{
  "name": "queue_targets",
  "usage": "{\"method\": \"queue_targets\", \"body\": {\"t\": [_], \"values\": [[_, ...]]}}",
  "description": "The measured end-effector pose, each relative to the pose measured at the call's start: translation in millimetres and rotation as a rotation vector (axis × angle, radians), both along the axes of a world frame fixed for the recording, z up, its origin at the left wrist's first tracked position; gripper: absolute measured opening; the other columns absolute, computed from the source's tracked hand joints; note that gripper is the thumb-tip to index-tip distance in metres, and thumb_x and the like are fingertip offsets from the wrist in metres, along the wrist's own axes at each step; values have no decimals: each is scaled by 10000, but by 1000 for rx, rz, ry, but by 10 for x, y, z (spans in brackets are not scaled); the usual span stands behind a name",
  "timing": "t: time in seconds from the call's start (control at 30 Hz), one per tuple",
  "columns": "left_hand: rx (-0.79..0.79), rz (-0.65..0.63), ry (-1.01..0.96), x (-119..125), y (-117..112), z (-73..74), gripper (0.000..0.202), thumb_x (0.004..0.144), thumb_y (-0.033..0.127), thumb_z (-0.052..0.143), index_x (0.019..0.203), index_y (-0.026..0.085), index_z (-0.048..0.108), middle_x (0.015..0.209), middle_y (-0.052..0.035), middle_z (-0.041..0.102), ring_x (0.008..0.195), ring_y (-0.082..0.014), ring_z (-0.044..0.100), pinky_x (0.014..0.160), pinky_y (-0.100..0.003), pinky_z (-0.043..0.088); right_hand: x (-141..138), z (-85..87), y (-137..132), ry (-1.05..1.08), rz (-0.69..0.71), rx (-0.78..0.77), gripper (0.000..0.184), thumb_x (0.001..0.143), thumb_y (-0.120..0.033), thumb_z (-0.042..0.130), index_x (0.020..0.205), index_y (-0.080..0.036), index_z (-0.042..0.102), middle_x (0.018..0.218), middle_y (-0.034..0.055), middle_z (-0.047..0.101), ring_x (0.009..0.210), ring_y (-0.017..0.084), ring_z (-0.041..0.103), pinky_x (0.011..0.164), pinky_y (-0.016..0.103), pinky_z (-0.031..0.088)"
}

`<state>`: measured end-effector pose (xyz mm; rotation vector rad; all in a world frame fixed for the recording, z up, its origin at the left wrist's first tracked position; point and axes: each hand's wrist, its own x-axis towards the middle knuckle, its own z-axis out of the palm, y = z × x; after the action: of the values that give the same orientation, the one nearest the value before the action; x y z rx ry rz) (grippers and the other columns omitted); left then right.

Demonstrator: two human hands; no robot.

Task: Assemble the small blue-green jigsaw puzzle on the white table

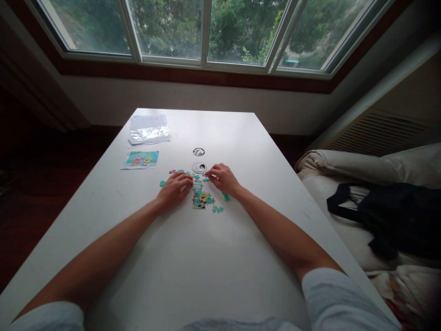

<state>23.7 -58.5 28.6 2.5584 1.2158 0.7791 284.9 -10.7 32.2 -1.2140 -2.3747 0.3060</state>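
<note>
A partly joined jigsaw puzzle [199, 201] with cartoon figures lies on the white table, between my two hands. My left hand [175, 188] rests at its left side, fingers curled together and fingertips by the upper pieces; what they hold, if anything, is hidden. From the right, my right hand [223, 179] reaches in above the joined part, with thumb and fingers pinched at a small puzzle piece. Loose teal and pink puzzle pieces [172, 172] are scattered just beyond my left hand. More loose pieces [217, 209] lie to the lower right of the joined part.
Two round discs [199, 151] lie beyond the pieces. On the left are a cartoon picture sheet [142, 159] and a clear plastic bag [149, 128]. The white table [193, 271] stands before a window. A dark cloth bag [399, 216] lies on the sofa at right.
</note>
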Motion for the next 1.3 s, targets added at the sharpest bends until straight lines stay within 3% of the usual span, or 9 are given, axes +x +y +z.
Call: {"method": "queue_targets", "body": {"t": [0.2,0.47,0.67,0.87,1.17,1.3], "values": [[4,-3,4,-26,-18,12,220,983,286,501,1005,252,718,1186,-43,718,1201,-239,562,1097,-478,444,460,133,220,57,-131,-43,195,912,-184,591,988,-220,767,914,41,706,869,179,588,861,312,436],[40,36,31,-61,-6,-16,212,960,261,515,1009,257,721,1182,-42,717,1196,-250,558,1105,-503,431,810,82,347,-82,-152,-139,181,848,-159,642,964,-210,772,887,33,709,856,166,604,834,285,443],[76,129,14,-126,19,-57,207,940,245,533,1024,251,721,1172,-55,711,1183,-264,544,1044,-504,476,686,60,279,-45,-130,-104,159,867,-168,653,970,-212,765,893,40,699,876,178,587,837,298,437],[80,172,17,-138,23,-74,197,929,231,546,1001,250,728,1148,-52,716,1175,-272,535,1046,-508,468,425,32,132,-16,42,-58,211,900,-185,673,1075,-253,772,933,51,681,921,185,564,857,298,441],[73,134,28,-116,10,-57,222,935,233,548,1062,248,730,1193,-64,702,1209,-268,527,1060,-502,465,314,29,79,-100,-31,-70,174,916,-236,664,1053,-259,768,891,49,641,910,185,553,866,293,426],[75,47,21,-84,-11,-30,213,945,229,551,1060,255,728,1197,-56,703,1200,-258,542,1071,-500,459,323,71,74,-107,-72,-95,133,918,-243,663,1016,-243,753,889,46,635,906,181,547,843,283,411]]}}
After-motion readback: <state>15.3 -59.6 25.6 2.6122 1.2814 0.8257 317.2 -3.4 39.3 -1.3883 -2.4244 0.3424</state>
